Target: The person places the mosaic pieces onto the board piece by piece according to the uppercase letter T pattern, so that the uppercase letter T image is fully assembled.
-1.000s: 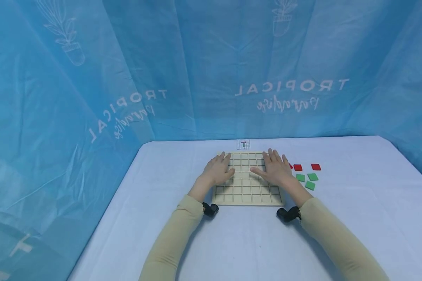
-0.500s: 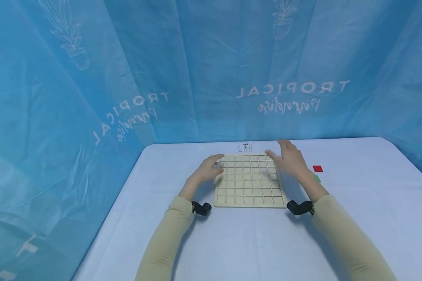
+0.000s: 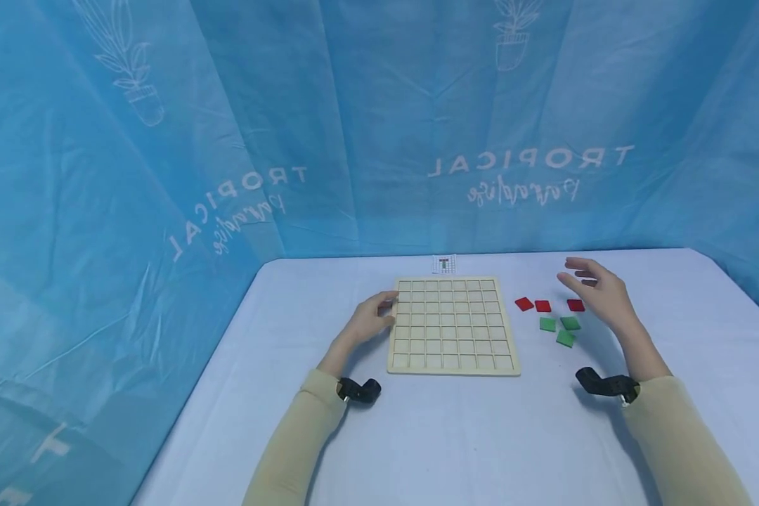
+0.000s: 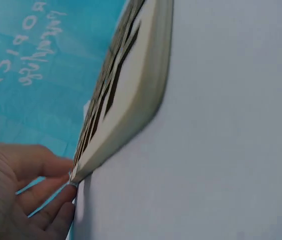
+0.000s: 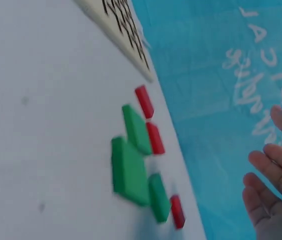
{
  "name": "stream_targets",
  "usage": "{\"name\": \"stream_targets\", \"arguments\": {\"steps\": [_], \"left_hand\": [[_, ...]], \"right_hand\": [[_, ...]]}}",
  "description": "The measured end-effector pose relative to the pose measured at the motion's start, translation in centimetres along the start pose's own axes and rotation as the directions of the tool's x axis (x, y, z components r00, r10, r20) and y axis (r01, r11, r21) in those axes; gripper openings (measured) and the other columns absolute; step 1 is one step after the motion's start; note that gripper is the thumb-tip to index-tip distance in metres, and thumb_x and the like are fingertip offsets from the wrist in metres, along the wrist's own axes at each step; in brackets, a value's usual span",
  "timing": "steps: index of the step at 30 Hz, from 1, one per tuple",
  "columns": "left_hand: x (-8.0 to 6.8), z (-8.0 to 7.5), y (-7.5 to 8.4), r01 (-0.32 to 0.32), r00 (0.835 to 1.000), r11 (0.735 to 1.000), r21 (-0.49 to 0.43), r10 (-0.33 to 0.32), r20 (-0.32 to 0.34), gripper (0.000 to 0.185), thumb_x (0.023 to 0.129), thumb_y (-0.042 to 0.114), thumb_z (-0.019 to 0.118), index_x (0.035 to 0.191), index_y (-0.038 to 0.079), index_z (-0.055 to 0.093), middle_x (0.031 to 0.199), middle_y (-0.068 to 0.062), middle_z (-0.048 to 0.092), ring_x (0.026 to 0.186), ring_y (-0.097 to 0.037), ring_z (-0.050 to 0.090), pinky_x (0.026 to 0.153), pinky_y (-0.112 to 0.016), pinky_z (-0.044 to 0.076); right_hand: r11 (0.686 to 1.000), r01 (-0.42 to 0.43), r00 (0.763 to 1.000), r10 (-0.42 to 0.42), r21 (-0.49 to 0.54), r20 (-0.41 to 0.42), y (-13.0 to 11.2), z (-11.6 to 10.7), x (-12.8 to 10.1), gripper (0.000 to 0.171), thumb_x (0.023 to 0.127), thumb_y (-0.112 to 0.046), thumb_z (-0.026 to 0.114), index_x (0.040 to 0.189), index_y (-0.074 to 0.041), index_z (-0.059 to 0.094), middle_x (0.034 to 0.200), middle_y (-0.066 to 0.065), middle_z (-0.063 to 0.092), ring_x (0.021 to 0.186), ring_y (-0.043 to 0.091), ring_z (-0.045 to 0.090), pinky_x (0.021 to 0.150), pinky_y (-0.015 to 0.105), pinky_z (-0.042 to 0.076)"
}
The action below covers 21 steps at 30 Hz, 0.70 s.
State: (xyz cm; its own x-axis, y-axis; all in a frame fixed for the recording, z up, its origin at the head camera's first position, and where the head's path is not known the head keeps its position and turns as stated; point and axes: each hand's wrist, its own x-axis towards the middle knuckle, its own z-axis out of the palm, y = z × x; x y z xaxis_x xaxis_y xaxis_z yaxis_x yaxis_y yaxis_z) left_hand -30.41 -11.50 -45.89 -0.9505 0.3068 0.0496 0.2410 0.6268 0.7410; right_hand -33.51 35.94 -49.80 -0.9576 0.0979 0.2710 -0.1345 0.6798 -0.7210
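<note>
A pale wooden grid board (image 3: 449, 325) lies flat on the white cloth. My left hand (image 3: 367, 318) is at its left edge, loosely bent, with fingertips right at the rim in both the head and left wrist views. The right hand (image 3: 601, 292) is raised above the cloth to the right of the board, fingers apart and nothing in them. Close to it lie red square tiles (image 3: 542, 306) in a loose row, with green square tiles (image 3: 566, 339) nearer the front. In the right wrist view the green tiles (image 5: 130, 172) lie left of that hand.
A small printed card (image 3: 444, 264) with a grid and a coloured T shape lies behind the board. Blue curtains (image 3: 379, 140) with white lettering stand along the back and left of the table. Each wrist carries a black camera mount (image 3: 607, 383).
Both hands have lifted off the board. The right hand has moved right, past the tiles, which show again. My left hand has slid out to the board's left edge.
</note>
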Motion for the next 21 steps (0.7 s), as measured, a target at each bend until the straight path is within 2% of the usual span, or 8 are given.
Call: {"name": "stream_targets", "arguments": {"steps": [5,13,16,21], "left_hand": [[-0.2,0.7,-0.4,0.001,0.999,1.000,-0.020,-0.002,-0.046,0.055,0.086,0.002,0.060,0.138,0.007,0.046,0.138,-0.010,0.048,0.129,-0.022,0.042,0.107,-0.029,0.034],[-0.2,1.0,-0.7,0.008,0.998,0.998,-0.063,-0.013,-0.067,0.053,0.087,0.003,0.058,0.139,0.006,0.045,0.140,-0.009,0.047,0.132,-0.020,0.037,0.109,-0.030,0.031],[-0.2,1.1,-0.6,0.004,0.998,0.998,-0.060,-0.008,-0.068,0.053,0.087,0.003,0.057,0.139,0.006,0.045,0.139,-0.010,0.047,0.132,-0.021,0.038,0.109,-0.030,0.031],[-0.4,1.3,-0.8,0.002,0.998,0.998,-0.066,-0.006,-0.070,0.052,0.088,0.003,0.057,0.139,0.004,0.045,0.139,-0.010,0.047,0.132,-0.021,0.038,0.109,-0.030,0.031]], "right_hand": [[0.998,-0.051,0.999,0.051,0.044,0.016,-0.1,-1.5,-2.3,0.067,0.087,-0.058,0.053,0.143,-0.023,0.042,0.135,0.013,0.048,0.121,0.037,0.043,0.092,0.063,0.041],[0.984,-0.139,0.986,0.128,0.110,0.109,-3.6,-3.0,-5.2,0.068,0.092,-0.051,0.051,0.143,-0.007,0.039,0.139,0.023,0.041,0.127,0.044,0.033,0.098,0.067,0.032],[0.988,-0.113,0.986,0.099,0.107,0.133,-4.0,-3.1,-5.8,0.065,0.095,-0.043,0.051,0.142,0.000,0.037,0.137,0.028,0.041,0.125,0.047,0.034,0.097,0.068,0.030],[0.998,-0.056,0.992,0.053,0.023,0.113,-3.2,-2.6,-6.2,0.054,0.097,-0.032,0.051,0.138,0.003,0.041,0.131,0.028,0.047,0.120,0.045,0.043,0.096,0.062,0.037]]}}
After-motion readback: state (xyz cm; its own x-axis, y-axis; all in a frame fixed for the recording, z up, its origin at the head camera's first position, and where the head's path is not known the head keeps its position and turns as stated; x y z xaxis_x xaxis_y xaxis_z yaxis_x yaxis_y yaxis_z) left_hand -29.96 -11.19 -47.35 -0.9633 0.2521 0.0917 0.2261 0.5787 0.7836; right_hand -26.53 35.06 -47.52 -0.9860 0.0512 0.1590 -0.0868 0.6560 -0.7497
